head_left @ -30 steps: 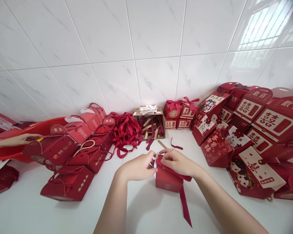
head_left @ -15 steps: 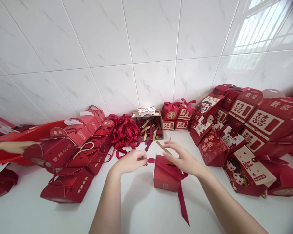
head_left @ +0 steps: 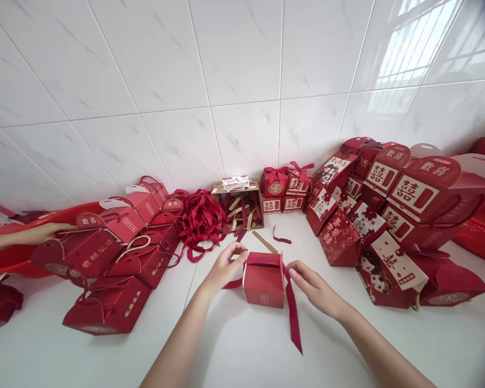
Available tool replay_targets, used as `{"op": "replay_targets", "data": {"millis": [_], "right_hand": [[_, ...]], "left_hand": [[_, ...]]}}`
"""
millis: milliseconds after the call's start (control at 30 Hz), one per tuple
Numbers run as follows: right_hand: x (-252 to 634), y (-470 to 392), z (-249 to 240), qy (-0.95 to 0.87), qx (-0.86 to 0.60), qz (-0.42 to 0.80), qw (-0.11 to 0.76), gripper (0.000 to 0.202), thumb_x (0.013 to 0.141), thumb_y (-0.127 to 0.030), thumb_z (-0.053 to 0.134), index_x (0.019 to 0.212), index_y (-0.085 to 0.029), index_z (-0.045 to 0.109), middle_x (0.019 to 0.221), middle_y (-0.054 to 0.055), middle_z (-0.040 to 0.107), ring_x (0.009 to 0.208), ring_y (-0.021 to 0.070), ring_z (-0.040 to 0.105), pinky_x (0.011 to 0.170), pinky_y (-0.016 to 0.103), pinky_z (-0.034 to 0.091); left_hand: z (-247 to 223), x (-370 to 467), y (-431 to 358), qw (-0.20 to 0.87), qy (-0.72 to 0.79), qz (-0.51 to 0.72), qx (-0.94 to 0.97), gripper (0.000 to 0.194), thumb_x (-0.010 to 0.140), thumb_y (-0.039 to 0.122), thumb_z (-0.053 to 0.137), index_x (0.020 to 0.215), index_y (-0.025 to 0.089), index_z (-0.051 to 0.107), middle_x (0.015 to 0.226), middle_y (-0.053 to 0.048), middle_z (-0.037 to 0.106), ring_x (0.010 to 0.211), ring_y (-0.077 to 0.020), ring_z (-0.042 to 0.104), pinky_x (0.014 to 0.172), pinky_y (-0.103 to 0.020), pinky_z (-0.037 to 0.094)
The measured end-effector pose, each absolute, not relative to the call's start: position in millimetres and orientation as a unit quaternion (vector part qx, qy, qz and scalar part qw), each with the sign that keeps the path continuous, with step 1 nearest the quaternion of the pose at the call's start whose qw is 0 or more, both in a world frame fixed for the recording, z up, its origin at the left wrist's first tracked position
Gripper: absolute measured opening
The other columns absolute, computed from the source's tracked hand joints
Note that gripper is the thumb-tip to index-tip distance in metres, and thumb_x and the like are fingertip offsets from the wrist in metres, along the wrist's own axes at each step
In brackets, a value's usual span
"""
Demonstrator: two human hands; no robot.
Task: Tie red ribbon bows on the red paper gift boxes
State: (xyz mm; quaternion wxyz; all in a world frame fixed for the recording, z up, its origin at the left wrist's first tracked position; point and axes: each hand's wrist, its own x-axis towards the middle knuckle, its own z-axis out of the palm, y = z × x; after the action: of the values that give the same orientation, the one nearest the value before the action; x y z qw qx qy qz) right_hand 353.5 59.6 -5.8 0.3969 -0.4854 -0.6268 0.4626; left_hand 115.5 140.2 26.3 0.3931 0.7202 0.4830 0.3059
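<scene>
Crimson ribbon [head_left: 294, 318] crosses the box [head_left: 264, 286] left to right.

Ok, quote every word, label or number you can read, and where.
"歡喜": rounded flaps at right and left.
"囍": large boxes at right; small bowed box.
Other print, on the middle box, left boxes and cards included: too small or blurred to read.
No numbers legible.

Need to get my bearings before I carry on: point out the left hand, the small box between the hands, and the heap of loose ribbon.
Left hand [head_left: 225, 265]: head view, back of the hand.
Small box [head_left: 264, 285]: head view, front face.
Heap of ribbon [head_left: 202, 216]: head view, middle of the heap.
</scene>
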Motion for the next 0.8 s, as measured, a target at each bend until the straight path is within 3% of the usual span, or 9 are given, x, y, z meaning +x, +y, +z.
{"op": "replay_targets", "data": {"millis": [133, 367, 567, 700, 800], "right_hand": [[347.7, 67.0, -9.5, -0.595, -0.467, 0.508, 0.411, 0.042, 0.088, -0.06, 0.046, 0.078, -0.019, 0.05, 0.082, 0.002, 0.054, 0.078, 0.0173, 0.05, 0.073, 0.03, 0.041], [348.3, 59.0, -3.0, -0.542, -0.383, 0.649, 0.373, 0.041, 0.08, -0.058, 0.061, 0.077, -0.018, 0.05, 0.071, 0.0, 0.053, 0.063, 0.0133, 0.047, 0.065, 0.027, 0.038], [343.4, 44.7, -4.4, -0.508, -0.378, 0.701, 0.327, 0.037, 0.076, -0.049, 0.07, 0.074, -0.018, 0.049, 0.068, -0.004, 0.045, 0.055, 0.0077, 0.029, 0.053, 0.023, 0.023], [331.0, 32.0, 3.4, -0.565, -0.431, 0.628, 0.317, 0.037, 0.077, -0.043, 0.069, 0.065, -0.018, 0.043, 0.07, -0.002, 0.05, 0.062, 0.0106, 0.039, 0.059, 0.024, 0.03], [324.7, 26.6, 7.4, -0.588, -0.469, 0.575, 0.322, 0.036, 0.078, -0.04, 0.066, 0.063, -0.019, 0.042, 0.067, -0.003, 0.05, 0.063, 0.012, 0.042, 0.06, 0.026, 0.033]], "left_hand": [[21.5, 134.5, 122.5, 0.434, 0.466, 0.341, 0.692, 0.031, 0.084, 0.052, 0.048, 0.082, 0.022, 0.045, 0.078, 0.002, 0.049, 0.071, -0.0129, 0.05, 0.066, -0.023, 0.042], [24.3, 127.4, 79.9, 0.487, 0.478, 0.351, 0.641, 0.035, 0.086, 0.051, 0.049, 0.073, 0.021, 0.037, 0.065, 0.006, 0.037, 0.056, -0.0093, 0.034, 0.053, -0.021, 0.033], [22.3, 119.0, 45.9, 0.464, 0.513, 0.344, 0.635, 0.032, 0.083, 0.043, 0.054, 0.067, 0.02, 0.04, 0.067, 0.003, 0.041, 0.061, -0.0115, 0.04, 0.056, -0.023, 0.035], [20.4, 124.6, 37.0, 0.365, 0.541, 0.31, 0.691, 0.014, 0.076, 0.023, 0.057, 0.068, 0.02, 0.047, 0.077, 0.001, 0.047, 0.067, -0.0137, 0.047, 0.064, -0.026, 0.04], [19.8, 125.9, 33.8, 0.339, 0.543, 0.316, 0.7, 0.009, 0.078, 0.023, 0.053, 0.071, 0.02, 0.05, 0.079, -0.001, 0.048, 0.069, -0.0151, 0.05, 0.067, -0.028, 0.042]]}}
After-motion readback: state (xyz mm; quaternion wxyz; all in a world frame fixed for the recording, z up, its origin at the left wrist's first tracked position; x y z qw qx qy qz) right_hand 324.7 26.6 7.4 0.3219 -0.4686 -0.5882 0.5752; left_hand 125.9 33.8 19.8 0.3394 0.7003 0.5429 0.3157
